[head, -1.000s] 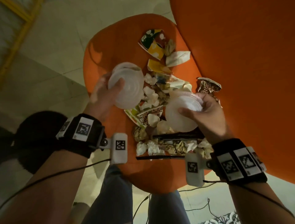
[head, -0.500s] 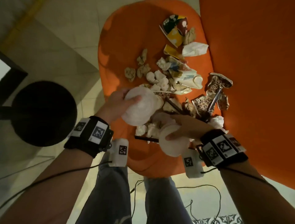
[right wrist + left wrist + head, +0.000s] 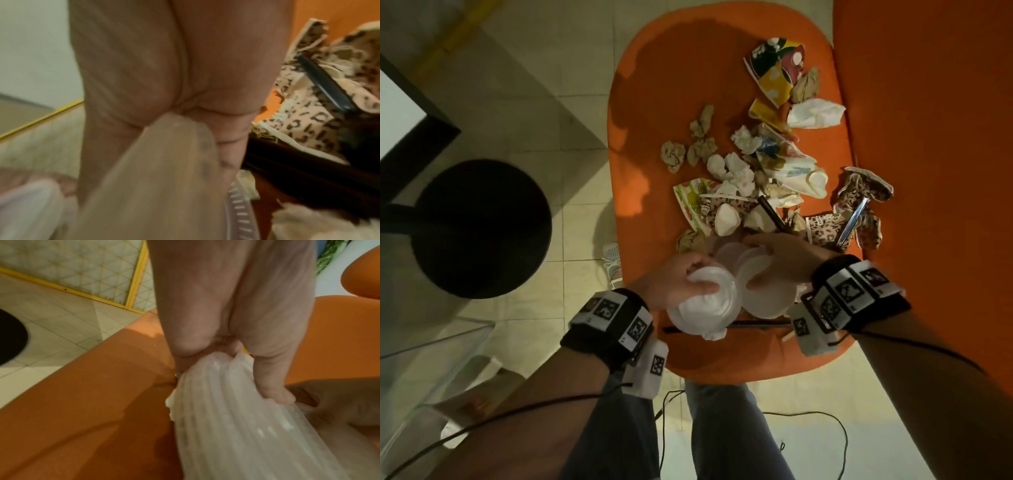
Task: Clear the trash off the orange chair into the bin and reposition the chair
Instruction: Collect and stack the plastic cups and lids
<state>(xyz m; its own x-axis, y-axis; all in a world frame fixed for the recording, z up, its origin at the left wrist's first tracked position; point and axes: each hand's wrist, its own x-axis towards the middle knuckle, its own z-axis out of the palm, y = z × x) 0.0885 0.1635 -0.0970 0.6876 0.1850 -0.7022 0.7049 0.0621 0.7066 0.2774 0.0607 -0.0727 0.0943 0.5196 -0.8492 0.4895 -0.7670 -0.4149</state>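
Observation:
The orange chair [image 3: 671, 85] carries a pile of trash: crumpled paper balls [image 3: 673, 154], leopard-print wrappers [image 3: 822, 229], a colourful flattened cup [image 3: 774, 65] and a white tissue [image 3: 815, 114]. Over the seat's front part, my left hand [image 3: 698, 284] grips a clear ribbed plastic cup [image 3: 705, 308]; in the left wrist view the fingers [image 3: 269, 382] pinch the cup's wall [image 3: 236, 426]. My right hand [image 3: 760, 263] grips a translucent plastic cup [image 3: 767, 294], seen blurred in the right wrist view [image 3: 164, 170]. The two cups sit side by side, touching.
A round black bin [image 3: 479, 229] stands on the tiled floor left of the chair, beside a dark table edge [image 3: 417, 137]. The chair back [image 3: 928, 137] rises on the right. A thin black stick [image 3: 756, 323] lies under the hands. Cables [image 3: 808, 418] trail by my legs.
Both hands have drawn back from the middle of the pile toward the seat's front edge and come together, so the cups now meet. The view has swung to show the bin.

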